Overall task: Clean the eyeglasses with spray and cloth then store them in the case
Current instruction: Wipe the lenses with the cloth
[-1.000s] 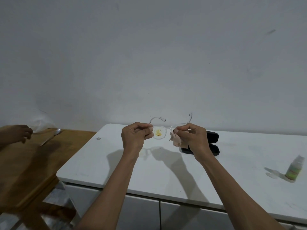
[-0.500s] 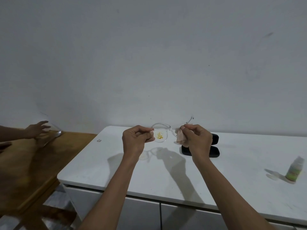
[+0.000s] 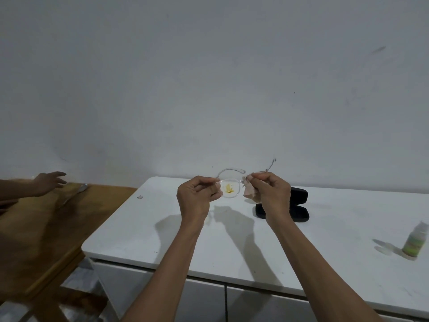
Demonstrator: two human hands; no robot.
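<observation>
I hold clear-framed eyeglasses (image 3: pixel 229 188) in the air above the white table (image 3: pixel 232 240). The visible lens carries a yellow smear. My left hand (image 3: pixel 197 197) pinches the frame's left side. With my right hand (image 3: pixel 270 194) I press a pale pink cloth (image 3: pixel 249 194) against the other lens, which the cloth and fingers hide. Both temples stick up and away from me. An open black case (image 3: pixel 299 206) lies on the table just behind my right hand. A small spray bottle (image 3: pixel 414 242) with a green label stands at the far right.
A brown wooden table (image 3: pixel 46 228) adjoins the white one on the left. Another person's hand (image 3: pixel 47 182) reaches over it near a metal spoon (image 3: pixel 76 194). A grey wall rises close behind. White cabinet fronts sit below the table's near edge.
The glasses and both hands shifted slightly; my right hand moved the cloth on the lens. The other person's hand at the left opened and reached farther right over the wooden table.
</observation>
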